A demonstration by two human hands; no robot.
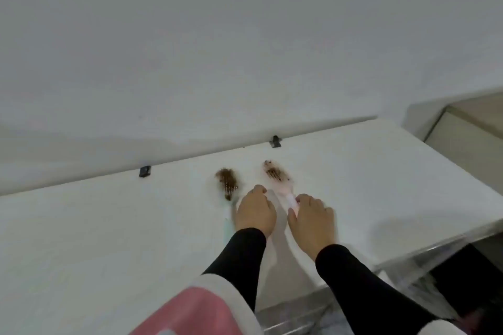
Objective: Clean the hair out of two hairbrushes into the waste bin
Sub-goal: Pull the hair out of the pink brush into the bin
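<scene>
Two hairbrushes lie on a white table [109,226], heads pointing away from me. The left brush [227,183] has a pale green handle and is packed with brown hair. The pink brush [276,174] on the right holds less hair. My right hand [311,219] has thumb and fingers closed around the pink brush's handle. My left hand [254,211] rests between the two brushes with its fingers curled down, and I see nothing in it. I cannot pick out a waste bin with certainty.
Two black clips [144,171] [275,141] sit on the table's back edge against a white wall. The table ends at the right in a metal frame [408,261], with a dark shape [462,266] below. My pink and white garment [190,313] fills the bottom.
</scene>
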